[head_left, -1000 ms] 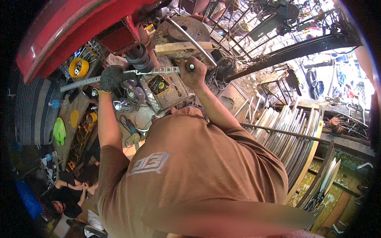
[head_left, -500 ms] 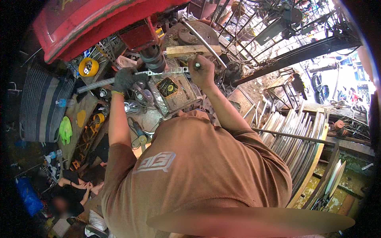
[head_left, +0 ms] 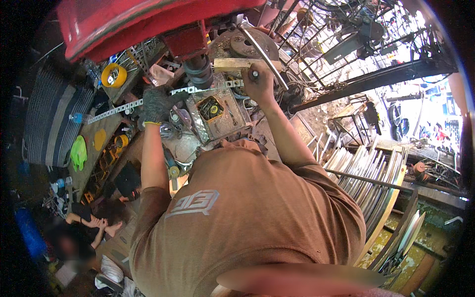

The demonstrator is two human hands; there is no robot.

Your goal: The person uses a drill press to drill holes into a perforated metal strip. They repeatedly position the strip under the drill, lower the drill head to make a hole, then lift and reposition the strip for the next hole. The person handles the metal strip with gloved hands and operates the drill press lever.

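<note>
My left hand (head_left: 157, 105), in a dark grey work glove with a yellow cuff edge, is closed around a long metal bar with a row of holes (head_left: 116, 111). The bar runs across in front of me, passing by the dark spindle (head_left: 198, 72) of a red machine (head_left: 163, 24). Its right end lies close to my right hand. My bare right hand (head_left: 258, 86) is a fist around a handle, whose round end (head_left: 255, 74) shows at the top. The grip itself is hidden. Below the bar, a metal work table (head_left: 230, 126) carries a yellow-edged box of small parts (head_left: 210, 109).
A wooden block (head_left: 237, 65) and a slanted metal rod (head_left: 264, 57) lie behind my right hand. At left are a yellow round container (head_left: 114, 75) and a green glove (head_left: 78, 152). Metal strips (head_left: 363, 183) are stacked at right. Another person (head_left: 74, 247) sits at lower left.
The bar has shifted left and turned, so its row of holes now shows along the left part. Both hands keep their grip; the whole view has shifted slightly.
</note>
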